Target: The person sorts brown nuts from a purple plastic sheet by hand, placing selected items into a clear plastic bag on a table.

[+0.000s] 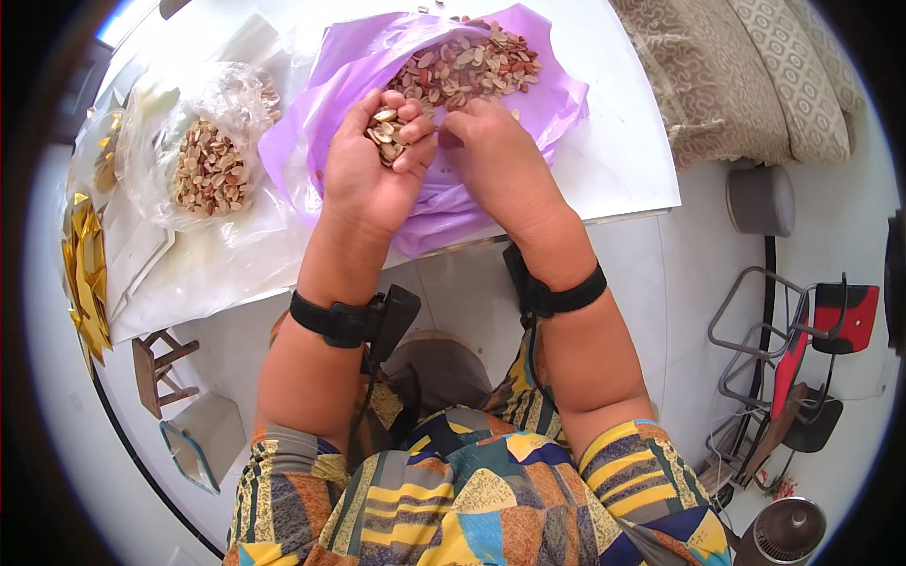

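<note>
My left hand is palm up with its fingers curled around a small heap of flat seeds or nut pieces. Close to its right, my right hand points its bent fingers down over a purple plastic bag; its fingertips are partly hidden, so whether they pinch anything cannot be told. Spread on the opened bag is a pile of reddish-brown and pale nut halves. To the left, a clear plastic bag holds more nut pieces. Both wrists wear black straps.
The white table has its front edge just before me. Gold foil packaging lies at its left end. On the floor stand a wooden stool, a bin and, at right, folded metal chairs. A patterned sofa is at upper right.
</note>
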{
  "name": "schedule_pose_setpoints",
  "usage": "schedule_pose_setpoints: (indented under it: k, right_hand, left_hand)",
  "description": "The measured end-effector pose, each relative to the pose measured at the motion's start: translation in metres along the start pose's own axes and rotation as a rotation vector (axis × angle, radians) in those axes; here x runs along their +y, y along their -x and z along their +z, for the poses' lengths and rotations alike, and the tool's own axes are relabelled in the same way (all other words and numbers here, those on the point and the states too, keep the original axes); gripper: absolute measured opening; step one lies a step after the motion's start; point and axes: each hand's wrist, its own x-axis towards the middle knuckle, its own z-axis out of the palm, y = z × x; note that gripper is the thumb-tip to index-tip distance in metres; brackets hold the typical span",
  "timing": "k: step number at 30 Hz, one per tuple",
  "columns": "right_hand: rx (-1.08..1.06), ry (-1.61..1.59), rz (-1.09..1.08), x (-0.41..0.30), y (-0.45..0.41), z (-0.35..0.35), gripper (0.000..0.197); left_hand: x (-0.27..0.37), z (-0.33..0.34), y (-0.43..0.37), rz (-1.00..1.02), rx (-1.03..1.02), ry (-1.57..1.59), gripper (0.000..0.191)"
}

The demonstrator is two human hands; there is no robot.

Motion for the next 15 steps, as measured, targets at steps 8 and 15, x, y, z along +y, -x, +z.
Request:
schedule_pose_setpoints:
  k: [8, 15]
  right_hand:
    - [0.061, -0.08, 0.039, 0.001, -0.005, -0.005, 0.007]
    - [0.161, -0.553, 0.235, -0.01, -0.013, -0.016, 0.009]
  left_hand:
    - [0.002, -0.006, 0.001, -0.075, 0.036, -0.05, 0.026]
    - [-0.008, -0.006, 0.003, -0.049, 0.233, -0.283, 0.024]
